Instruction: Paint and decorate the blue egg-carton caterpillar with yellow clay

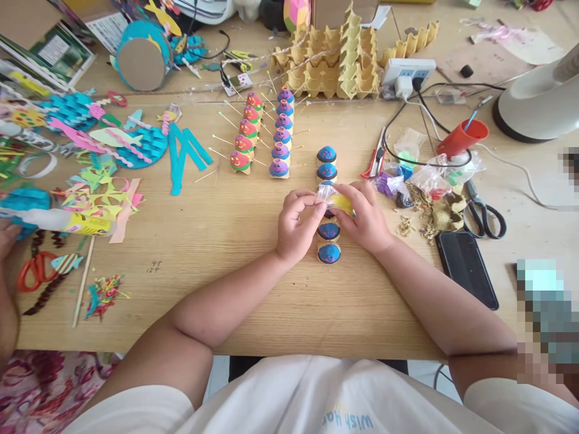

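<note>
"Yellow shows through a small clear packet, up in both hands, right over the middle of the blue-topped row!"

"And what's the grip, left side first?"

"Left hand: thumb and fingers pinch the clear plastic end. Right hand: fingers close around the yellow end. One at each side, which probably keeps that slippery film steady."

"Where does that leave the row?"

"Upright on the table, running away from the wearer between the two hands. Blue domes with dark rims peek out beyond and below the packet; the middle ones are partly hidden. Dead centre like that, either hand can reach it."

"Off to the left, more rows?"

"Two! A purple-and-blue one and a red-and-green one, side by side, thin stalks poking outwards. Standing apart from the hands, those stalks are likely safer from a knock."

"And the right flank?"

"Plastic bags, a cutter, scissors with their handles towards the wearer, handy for a grab, and a phone nearer the body. Far left, another person's hand sits by a glue bottle."
</note>
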Tool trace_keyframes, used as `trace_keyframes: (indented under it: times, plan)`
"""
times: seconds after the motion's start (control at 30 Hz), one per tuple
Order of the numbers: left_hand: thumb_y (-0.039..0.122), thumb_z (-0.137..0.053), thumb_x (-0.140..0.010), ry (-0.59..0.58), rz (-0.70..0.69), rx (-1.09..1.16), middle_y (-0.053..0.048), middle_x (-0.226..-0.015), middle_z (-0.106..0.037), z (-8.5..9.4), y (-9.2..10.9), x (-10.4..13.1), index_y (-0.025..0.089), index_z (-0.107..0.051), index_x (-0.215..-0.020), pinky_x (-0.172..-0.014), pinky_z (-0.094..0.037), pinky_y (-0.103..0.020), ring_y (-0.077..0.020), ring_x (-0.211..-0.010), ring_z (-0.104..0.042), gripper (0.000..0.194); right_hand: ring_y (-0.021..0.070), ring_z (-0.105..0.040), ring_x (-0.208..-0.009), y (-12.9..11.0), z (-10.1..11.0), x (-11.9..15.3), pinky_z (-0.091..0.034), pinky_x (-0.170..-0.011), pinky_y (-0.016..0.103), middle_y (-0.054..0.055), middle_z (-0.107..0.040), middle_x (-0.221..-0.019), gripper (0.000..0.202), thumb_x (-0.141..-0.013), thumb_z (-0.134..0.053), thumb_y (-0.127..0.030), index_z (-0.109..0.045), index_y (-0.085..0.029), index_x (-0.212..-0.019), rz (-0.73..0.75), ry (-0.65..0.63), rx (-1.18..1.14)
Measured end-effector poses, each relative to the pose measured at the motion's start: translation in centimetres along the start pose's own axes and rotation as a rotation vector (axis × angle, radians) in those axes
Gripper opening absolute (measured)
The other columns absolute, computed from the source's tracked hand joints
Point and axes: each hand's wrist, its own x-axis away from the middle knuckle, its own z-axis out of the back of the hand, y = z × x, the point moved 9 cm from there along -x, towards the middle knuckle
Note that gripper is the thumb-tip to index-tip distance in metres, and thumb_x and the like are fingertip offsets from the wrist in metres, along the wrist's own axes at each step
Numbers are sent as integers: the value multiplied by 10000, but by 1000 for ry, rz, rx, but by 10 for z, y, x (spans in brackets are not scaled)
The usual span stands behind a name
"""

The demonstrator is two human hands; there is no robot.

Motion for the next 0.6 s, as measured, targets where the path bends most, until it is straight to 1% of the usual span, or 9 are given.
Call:
trace_keyframes:
  times: [0.1,0.17,0.27,0.33,0.43,0.53,0.6]
  plan:
    - [541,-741,-1027,-52,-20,97,-55,-1133,-700,-3,3,0,270,-849,-990,-1038,-595,-369,-198,-1146,-702,294,267,-711,-1061,-3,0,1,-665,-887,468,114,-689,-1190,514,-1085,-596,-313,-563,-311,-1598,53,-6,24]
    - [571,-694,-1045,-62,-42,119,-62,-1160,-701,-3,4,0,282,-868,-999,-1036,-613,-377,-212,-1179,-704,341,269,-710,-1065,-2,0,1,-662,-898,475,114,-688,-1198,542,-1083,-573,-294,-543,-318,-1624,51,-10,19]
    - [541,-671,-1067,-45,-56,64,-68,-1206,-707,-2,3,-1,309,-874,-1131,-1055,-613,-376,-210,-1207,-700,315,278,-706,-1055,2,1,1,-657,-921,500,110,-696,-1197,570,-1069,-589,-324,-534,-349,-1636,8,-8,-10]
    - [498,-686,-1072,-30,-58,31,-65,-1222,-712,-1,0,0,321,-859,-1209,-1073,-597,-365,-198,-1209,-696,283,278,-704,-1039,-1,4,1,-652,-915,498,104,-705,-1176,579,-1055,-602,-327,-545,-350,-1631,19,5,-46]
    - [492,-704,-1066,-27,-46,-8,-67,-1218,-725,-2,-3,0,311,-857,-1211,-1113,-570,-381,-198,-1213,-695,277,268,-699,-1012,-7,9,-1,-644,-900,491,92,-716,-1137,575,-1023,-583,-262,-594,-319,-1595,43,26,-124]
    - [513,-733,-1044,-51,-21,-41,-75,-1209,-743,-4,-6,-1,306,-869,-1185,-1146,-556,-410,-212,-1223,-698,286,275,-698,-1034,1,11,-2,-633,-944,516,84,-733,-1128,576,-942,-571,-196,-675,-302,-1499,-61,27,-206]
    - [516,-759,-1025,-73,-17,-52,-76,-1196,-767,-6,-6,-2,307,-877,-1161,-1142,-558,-419,-217,-1215,-701,275,282,-705,-1075,10,11,-2,-624,-985,526,77,-750,-1143,556,-895,-585,-193,-719,-303,-1423,-146,31,-277]
